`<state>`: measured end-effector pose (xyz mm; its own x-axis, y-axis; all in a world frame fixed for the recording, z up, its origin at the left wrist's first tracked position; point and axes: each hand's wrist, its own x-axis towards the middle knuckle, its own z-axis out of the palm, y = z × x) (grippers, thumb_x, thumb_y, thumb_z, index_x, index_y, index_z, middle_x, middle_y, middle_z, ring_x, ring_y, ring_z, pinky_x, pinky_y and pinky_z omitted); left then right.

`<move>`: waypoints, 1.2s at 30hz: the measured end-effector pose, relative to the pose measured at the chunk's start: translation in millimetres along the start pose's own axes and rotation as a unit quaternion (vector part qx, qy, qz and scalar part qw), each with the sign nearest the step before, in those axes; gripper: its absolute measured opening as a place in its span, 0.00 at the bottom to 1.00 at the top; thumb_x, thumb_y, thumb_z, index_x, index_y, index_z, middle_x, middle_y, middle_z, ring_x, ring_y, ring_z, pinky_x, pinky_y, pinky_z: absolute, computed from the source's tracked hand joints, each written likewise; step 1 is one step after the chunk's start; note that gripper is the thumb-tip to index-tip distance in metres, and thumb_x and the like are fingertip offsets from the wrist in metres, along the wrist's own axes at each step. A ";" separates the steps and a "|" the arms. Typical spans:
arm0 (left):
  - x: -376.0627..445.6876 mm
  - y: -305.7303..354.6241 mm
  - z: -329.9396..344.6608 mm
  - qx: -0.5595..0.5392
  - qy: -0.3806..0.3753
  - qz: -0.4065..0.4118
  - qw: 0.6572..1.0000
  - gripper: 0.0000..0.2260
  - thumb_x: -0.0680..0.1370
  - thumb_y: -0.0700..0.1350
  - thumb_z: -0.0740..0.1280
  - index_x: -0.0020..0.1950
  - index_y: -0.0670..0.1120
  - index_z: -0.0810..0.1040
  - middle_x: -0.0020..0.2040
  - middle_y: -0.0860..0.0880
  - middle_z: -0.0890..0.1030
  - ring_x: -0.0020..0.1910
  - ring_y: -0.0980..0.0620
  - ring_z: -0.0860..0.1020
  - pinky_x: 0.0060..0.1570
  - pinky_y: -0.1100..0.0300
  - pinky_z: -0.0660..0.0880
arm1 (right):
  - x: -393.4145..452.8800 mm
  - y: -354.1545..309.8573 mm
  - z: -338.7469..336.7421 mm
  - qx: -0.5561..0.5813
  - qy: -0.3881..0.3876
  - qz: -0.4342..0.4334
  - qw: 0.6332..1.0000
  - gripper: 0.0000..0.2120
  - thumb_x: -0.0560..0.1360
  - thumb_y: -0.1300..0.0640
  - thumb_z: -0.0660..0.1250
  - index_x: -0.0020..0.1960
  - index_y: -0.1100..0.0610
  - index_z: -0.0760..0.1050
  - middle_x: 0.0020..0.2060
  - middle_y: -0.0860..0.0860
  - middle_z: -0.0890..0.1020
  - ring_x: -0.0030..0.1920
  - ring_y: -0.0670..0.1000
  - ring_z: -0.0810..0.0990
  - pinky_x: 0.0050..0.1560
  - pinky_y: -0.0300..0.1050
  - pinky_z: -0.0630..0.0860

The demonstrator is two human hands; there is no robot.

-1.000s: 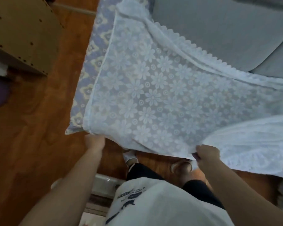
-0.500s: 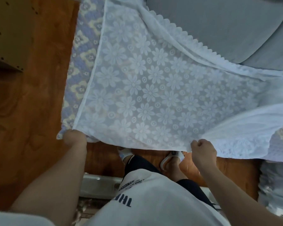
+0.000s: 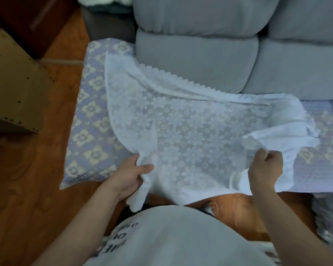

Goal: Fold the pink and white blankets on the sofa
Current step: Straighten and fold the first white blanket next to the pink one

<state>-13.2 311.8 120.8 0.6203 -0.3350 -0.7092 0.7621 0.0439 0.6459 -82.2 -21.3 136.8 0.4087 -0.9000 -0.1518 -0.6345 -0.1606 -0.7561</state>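
White blanket (image 3: 185, 131), lacy with a daisy pattern, spread over the seat of the grey sofa (image 3: 196, 60), near edge hanging off the front towards the floor. Gathered at the near left corner in the left hand (image 3: 131, 173), grip closed round a bunch of cloth, thumb lying on top, a loose tail of fabric drooping below the wrist. Pinched at the near right edge by the right hand (image 3: 265, 166), grip narrow, fingers curled round a fold. Scalloped far hem lying against the foot of the grey back cushions. Far right end folded back on itself in a thicker white heap.

Underneath, a quilted seat cover (image 3: 90, 121) in lilac with cream flowers, showing to the left and right of the blanket. Wooden floor (image 3: 27, 189) to the left. Tan board with dark studs (image 3: 13, 83) standing on the floor at far left, well apart from the sofa. Grey printed shirt (image 3: 171, 237) filling the bottom of the view, hiding the floor just below the blanket's edge.
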 end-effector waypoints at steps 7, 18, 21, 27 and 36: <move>15.9 70.7 211.4 -0.004 0.022 0.121 0.992 0.12 0.84 0.37 0.59 0.54 0.46 0.82 0.46 0.43 0.82 0.43 0.47 0.81 0.39 0.55 0.78 | 92.0 -16.6 -132.9 0.067 -0.029 -0.140 0.987 0.15 0.81 0.62 0.55 0.59 0.45 0.73 0.40 0.52 0.79 0.37 0.53 0.76 0.39 0.51 0.73; -1.7 85.7 341.1 0.104 -0.082 0.081 0.988 0.11 0.79 0.34 0.64 0.60 0.33 0.75 0.53 0.32 0.81 0.48 0.38 0.82 0.48 0.48 0.81 | 69.7 -46.3 -146.6 -0.023 -0.271 -0.302 0.914 0.08 0.79 0.53 0.63 0.54 0.51 0.79 0.48 0.41 0.78 0.49 0.41 0.76 0.51 0.35 0.70; 3.6 99.8 331.1 0.054 -0.158 0.062 0.984 0.18 0.70 0.31 0.65 0.59 0.39 0.75 0.50 0.37 0.73 0.48 0.37 0.75 0.51 0.43 0.76 | 62.7 -50.4 -139.6 -0.021 -0.302 -0.290 0.908 0.15 0.80 0.39 0.60 0.54 0.48 0.77 0.47 0.40 0.77 0.49 0.42 0.76 0.50 0.37 0.71; 24.2 132.3 298.2 -0.017 -0.180 0.034 0.983 0.18 0.65 0.29 0.60 0.51 0.44 0.72 0.44 0.43 0.70 0.41 0.44 0.72 0.42 0.54 0.76 | 45.2 -61.4 -120.0 -0.052 -0.223 -0.288 0.930 0.28 0.71 0.26 0.59 0.60 0.44 0.75 0.50 0.35 0.74 0.53 0.37 0.74 0.53 0.33 0.71; 36.1 169.9 262.1 0.020 -0.199 -0.050 0.979 0.18 0.74 0.28 0.55 0.57 0.43 0.76 0.47 0.43 0.75 0.46 0.45 0.75 0.49 0.52 0.79 | 20.1 -82.1 -72.1 0.046 -0.275 -0.180 0.943 0.06 0.80 0.49 0.66 0.46 0.46 0.81 0.42 0.40 0.79 0.47 0.43 0.78 0.48 0.33 0.70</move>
<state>90.1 60.5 279.0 0.4165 -0.6754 -0.6085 0.8020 -0.0422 0.5958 -69.2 -55.4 241.7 0.8812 -0.4440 -0.1622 -0.3400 -0.3569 -0.8701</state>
